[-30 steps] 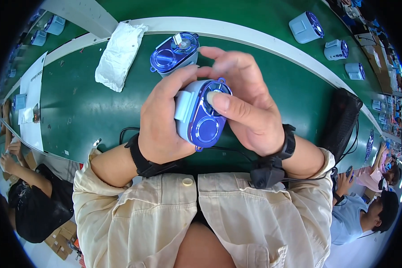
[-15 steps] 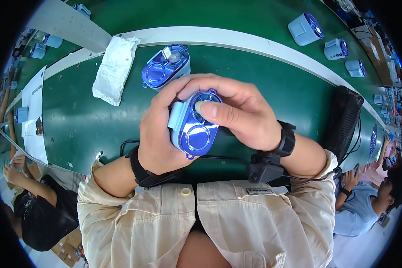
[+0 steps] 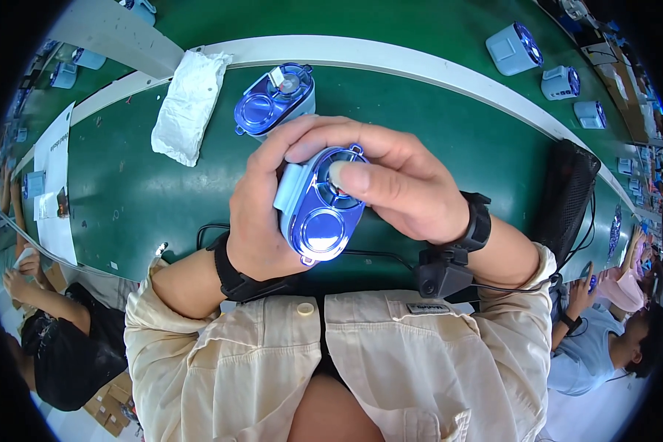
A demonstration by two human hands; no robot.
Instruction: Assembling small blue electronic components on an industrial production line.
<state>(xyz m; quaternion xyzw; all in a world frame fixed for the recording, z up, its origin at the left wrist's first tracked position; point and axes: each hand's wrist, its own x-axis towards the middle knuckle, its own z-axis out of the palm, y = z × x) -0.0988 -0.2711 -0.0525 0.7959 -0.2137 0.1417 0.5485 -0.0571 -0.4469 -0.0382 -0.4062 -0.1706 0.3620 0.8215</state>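
A light-blue plastic device with a shiny dark-blue oval faceplate (image 3: 321, 232) is held between my two hands over the table. My left hand (image 3: 255, 202) wraps round its left side and far end. From the right, my right hand (image 3: 405, 184) grips it, the thumb lying on the round opening at the faceplate's far end and the fingers curled behind. A small loop sticks out at each end of the faceplate. Just beyond my hands stands a similar blue device (image 3: 259, 110), with a small white piece on its round opening.
On the green table (image 3: 147, 214) lie a crumpled white bag (image 3: 191, 107) and, at the right, a black mesh pouch (image 3: 569, 188) with a cable. Past the pale rail (image 3: 390, 60) stand more blue devices (image 3: 514, 50). Co-workers sit left (image 3: 70, 339) and right (image 3: 593, 331).
Both hands keep their hold on the device, which has tilted slightly. The right thumb has shifted a little to the right. The view has moved slightly.
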